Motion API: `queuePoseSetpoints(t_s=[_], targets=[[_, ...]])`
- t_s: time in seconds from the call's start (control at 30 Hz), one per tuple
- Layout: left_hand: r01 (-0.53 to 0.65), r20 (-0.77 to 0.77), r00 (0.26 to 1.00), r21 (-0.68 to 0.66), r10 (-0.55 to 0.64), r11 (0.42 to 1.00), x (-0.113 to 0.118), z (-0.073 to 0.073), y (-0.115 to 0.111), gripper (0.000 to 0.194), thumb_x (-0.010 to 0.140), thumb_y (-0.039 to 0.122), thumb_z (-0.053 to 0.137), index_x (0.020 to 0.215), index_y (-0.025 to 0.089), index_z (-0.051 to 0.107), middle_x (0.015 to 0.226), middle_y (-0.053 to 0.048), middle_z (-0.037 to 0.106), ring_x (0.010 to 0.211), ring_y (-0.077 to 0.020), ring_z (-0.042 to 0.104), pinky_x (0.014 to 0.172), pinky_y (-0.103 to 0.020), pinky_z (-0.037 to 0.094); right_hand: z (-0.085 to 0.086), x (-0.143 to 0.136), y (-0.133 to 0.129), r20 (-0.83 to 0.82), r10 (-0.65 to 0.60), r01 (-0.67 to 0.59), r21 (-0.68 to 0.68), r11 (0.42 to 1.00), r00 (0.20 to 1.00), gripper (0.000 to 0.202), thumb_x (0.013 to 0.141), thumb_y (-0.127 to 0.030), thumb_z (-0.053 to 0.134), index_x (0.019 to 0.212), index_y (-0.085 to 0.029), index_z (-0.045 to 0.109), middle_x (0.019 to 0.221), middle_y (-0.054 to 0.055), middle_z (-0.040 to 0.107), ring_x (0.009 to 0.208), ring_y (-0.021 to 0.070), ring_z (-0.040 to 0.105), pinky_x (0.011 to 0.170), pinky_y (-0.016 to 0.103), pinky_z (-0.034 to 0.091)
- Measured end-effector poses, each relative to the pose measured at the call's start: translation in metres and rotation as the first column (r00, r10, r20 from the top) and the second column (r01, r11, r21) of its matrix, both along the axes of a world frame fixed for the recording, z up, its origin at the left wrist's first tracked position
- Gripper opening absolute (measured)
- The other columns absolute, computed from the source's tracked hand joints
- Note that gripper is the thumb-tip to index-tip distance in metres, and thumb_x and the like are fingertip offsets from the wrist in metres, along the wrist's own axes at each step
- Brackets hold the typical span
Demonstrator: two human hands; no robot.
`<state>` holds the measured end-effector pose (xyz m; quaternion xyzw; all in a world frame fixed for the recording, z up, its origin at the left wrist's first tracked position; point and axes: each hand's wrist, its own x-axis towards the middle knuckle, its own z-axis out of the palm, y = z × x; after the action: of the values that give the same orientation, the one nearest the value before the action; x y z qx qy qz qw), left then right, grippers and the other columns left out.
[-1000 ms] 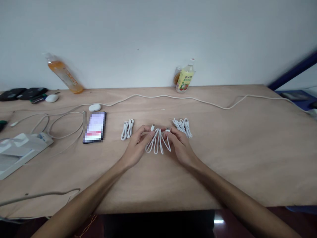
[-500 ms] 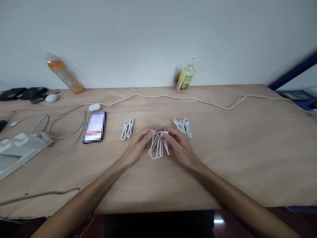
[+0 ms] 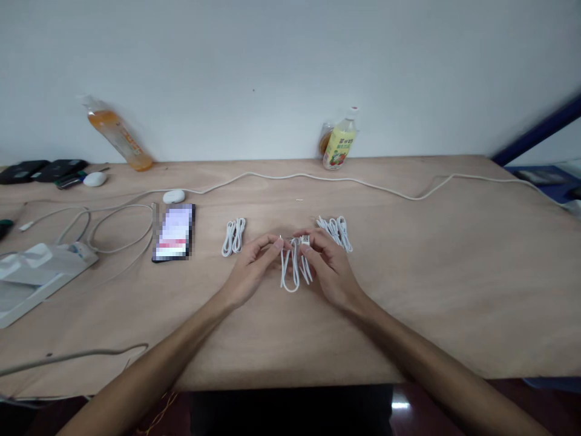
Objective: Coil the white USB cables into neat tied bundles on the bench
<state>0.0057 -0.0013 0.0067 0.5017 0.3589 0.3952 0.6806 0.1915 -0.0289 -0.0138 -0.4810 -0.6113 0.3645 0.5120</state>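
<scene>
A white USB cable [image 3: 291, 284], folded into loops, hangs between my two hands above the table's middle. My left hand [image 3: 261, 255] is closed, thumb and fingers pinching a small part near one end; that part is mostly covered by the fingers. My right hand [image 3: 325, 257] pinches the cable by its USB plug [image 3: 305, 240], whose metal end points away from me. Left of my left hand lies a coiled white cable bundle [image 3: 233, 237]. Just beyond my right hand rests another set of coiled white cables [image 3: 338, 230], partly hidden by the fingers.
A phone [image 3: 173, 233] and a white earbud case [image 3: 173, 197] lie to the left, near a white tray [image 3: 49, 297]. A long white cord [image 3: 299, 175] crosses the table. An orange drink bottle [image 3: 120, 136] and a yellow-labelled bottle [image 3: 340, 142] stand against the wall.
The cable's hanging loops have shifted slightly right and bunched closer to my right hand. The USB plug has turned a little. Both hands stay in nearly the same place.
</scene>
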Motion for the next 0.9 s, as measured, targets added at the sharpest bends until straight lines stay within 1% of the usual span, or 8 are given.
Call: queuePoseSetpoints(t_s=[0.13,0.2,0.3,0.43,0.63,0.73,0.83,0.9], targets=[[0.008,-0.019,1.0,0.031,-0.007,0.999,-0.001,0.003,-0.001,0.045,0.086,0.062,0.081,0.085,0.019,0.069,0.088,-0.004,0.07,0.081,-0.0194,0.068,0.075,-0.033,0.06,0.003,-0.001,-0.001,0.01,-0.019,0.019,0.044,0.999,1.0,0.024,0.101,-0.034,0.06,0.08,-0.024,0.064,0.107,0.006,0.073,0.098,0.0228,0.067,0.084,0.038,0.055],[0.029,-0.055,0.998,0.07,-0.025,0.997,-0.001,0.004,-0.002,0.042,0.09,0.059,0.078,0.082,0.019,0.068,0.083,-0.003,0.068,0.077,-0.0175,0.065,0.075,-0.032,0.058,0.005,-0.001,-0.002,-0.001,-0.029,0.029,0.038,0.999,1.0,0.026,0.101,-0.036,0.06,0.079,-0.024,0.065,0.089,0.003,0.071,0.084,0.0209,0.065,0.077,0.035,0.053],[0.094,-0.123,0.989,0.124,-0.078,0.988,-0.002,0.006,-0.004,0.039,0.095,0.053,0.073,0.079,0.019,0.068,0.079,-0.003,0.068,0.075,-0.0172,0.064,0.076,-0.03,0.054,0.006,-0.002,-0.004,-0.033,-0.003,0.002,-0.036,0.999,0.999,0.032,0.099,-0.041,0.06,0.072,-0.024,0.06,0.066,-0.002,0.059,0.061,0.0165,0.053,0.06,0.03,0.044],[0.17,-0.183,0.973,0.151,-0.141,0.974,-0.002,0.007,-0.008,0.036,0.1,0.05,0.067,0.081,0.019,0.07,0.08,-0.005,0.072,0.075,-0.0187,0.066,0.071,-0.029,0.053,0.005,-0.003,-0.005,-0.05,0.013,-0.017,-0.077,0.997,0.999,0.036,0.096,-0.043,0.062,0.067,-0.024,0.053,0.06,-0.004,0.052,0.056,0.0144,0.046,0.055,0.028,0.038],[0.125,-0.392,0.92,0.265,-0.011,0.956,-0.004,0.007,-0.012,0.04,0.107,0.047,0.051,0.083,0.021,0.07,0.071,-0.002,0.069,0.059,-0.0178,0.06,0.06,-0.029,0.044,0.007,-0.004,-0.003,-0.065,-0.02,0.014,-0.091,0.996,0.998,0.035,0.093,-0.044,0.063,0.066,-0.023,0.059,0.06,-0.003,0.053,0.055,0.0144,0.048,0.053,0.027,0.04],[0.105,-0.369,0.929,0.265,0.0,0.958,-0.004,0.007,-0.009,0.041,0.105,0.048,0.053,0.081,0.021,0.073,0.075,-0.003,0.071,0.066,-0.0192,0.06,0.063,-0.029,0.043,0.008,-0.003,-0.001,-0.126,-0.036,0.019,-0.131,0.991,0.991,0.035,0.092,-0.048,0.065,0.068,-0.024,0.064,0.053,-0.005,0.049,0.047,0.0131,0.043,0.047,0.026,0.037],[0.092,-0.269,0.962,0.154,-0.048,0.984,-0.005,0.002,-0.003,0.042,0.1,0.054,0.06,0.083,0.02,0.078,0.072,-0.002,0.066,0.061,-0.0167,0.051,0.06,-0.029,0.038,0.008,-0.003,0.001,-0.213,-0.026,-0.018,-0.201,0.979,0.977,0.038,0.092,-0.053,0.067,0.068,-0.024,0.066,0.045,-0.007,0.043,0.04,0.0117,0.037,0.041,0.026,0.033],[0.065,-0.201,0.978,0.082,-0.047,0.995,-0.005,-0.002,0.0,0.04,0.095,0.056,0.067,0.085,0.019,0.079,0.07,-0.001,0.062,0.059,-0.0148,0.047,0.057,-0.028,0.035,0.007,-0.003,0.002,-0.277,-0.015,-0.052,-0.234,0.971,0.961,0.04,0.09,-0.056,0.07,0.067,-0.023,0.065,0.048,-0.006,0.049,0.039,0.0109,0.038,0.039,0.026,0.034]])
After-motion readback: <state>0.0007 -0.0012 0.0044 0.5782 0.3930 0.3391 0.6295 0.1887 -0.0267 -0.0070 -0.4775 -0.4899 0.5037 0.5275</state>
